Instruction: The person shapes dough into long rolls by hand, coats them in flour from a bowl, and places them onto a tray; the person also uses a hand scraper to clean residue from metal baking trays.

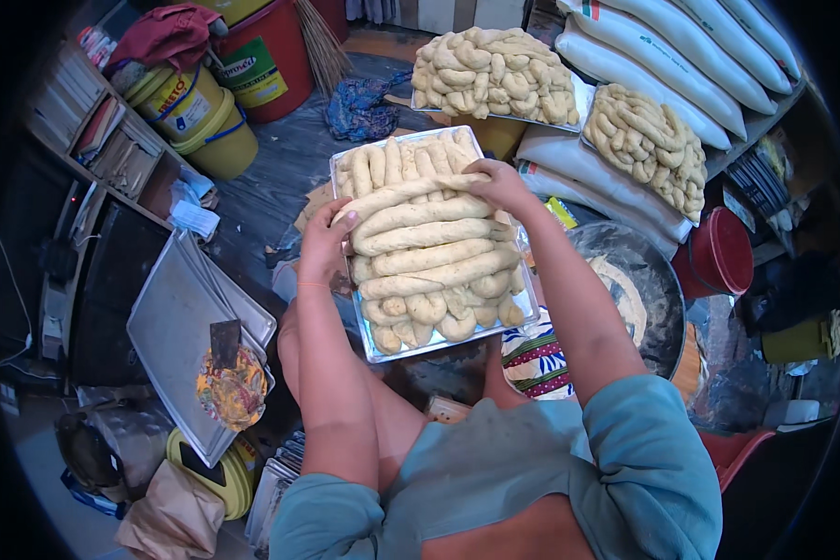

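"One tray of dough sits right in front of the person. Which step is in hand?"

"Adding to the top layer, I'd judge. A lower bed of dough pieces fills the tray, crosswise ropes lie over its middle, and one more, the held rope, slants across just beyond them."

"And the hands?"

"Both pinch it: the right hand has the right end, and the left hand has the other, thumb on top."

"So the next move calls for what?"

"Probably lowering both ends together, in line with its neighbour, then easing the pinch without stretching the dough. Whether the middle already bears on the pieces below, I can't tell."

"What about room?"

"Stacked white sacks are well beyond the right hand. Closer in, a round dark basin stands to the right of the tray, partly behind the right forearm. Metal trays lean at the left, apart from the working one."

"And along its edges?"

"Tight, I'd say. That rope nearly spans the tray from side to side, so an end could hang over. Only a narrow bare strip shows near the right corner closest to the person."
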Motion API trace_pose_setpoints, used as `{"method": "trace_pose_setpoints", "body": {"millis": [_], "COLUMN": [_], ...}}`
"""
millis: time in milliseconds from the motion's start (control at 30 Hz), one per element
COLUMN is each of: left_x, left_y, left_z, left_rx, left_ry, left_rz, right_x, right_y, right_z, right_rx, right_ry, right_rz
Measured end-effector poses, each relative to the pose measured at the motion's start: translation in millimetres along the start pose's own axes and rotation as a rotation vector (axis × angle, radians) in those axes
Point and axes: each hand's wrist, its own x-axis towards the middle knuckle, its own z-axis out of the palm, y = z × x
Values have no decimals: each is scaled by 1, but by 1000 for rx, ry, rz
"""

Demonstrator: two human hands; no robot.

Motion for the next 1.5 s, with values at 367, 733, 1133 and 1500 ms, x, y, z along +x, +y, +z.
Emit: {"method": "trace_pose_setpoints", "body": {"millis": [367, 733, 1133, 1500], "left_x": [4, -11, -8, -19], "left_y": [-8, 2, -2, -11], "left_z": [23, 27, 22, 56], "left_rx": [815, 1058, 906, 1261], "left_ry": [226, 89, -11, -92], "left_rz": [629, 500, 242, 378], "right_x": [-16, -27, -31, -53], "right_y": [-39, -45, -34, -26], "right_z": [23, 31, 35, 27], "right_rx": [-412, -493, -520, -626], "right_ry": [62, -76, -16, 72], "right_rz": [-212, -240, -255, -301]}}
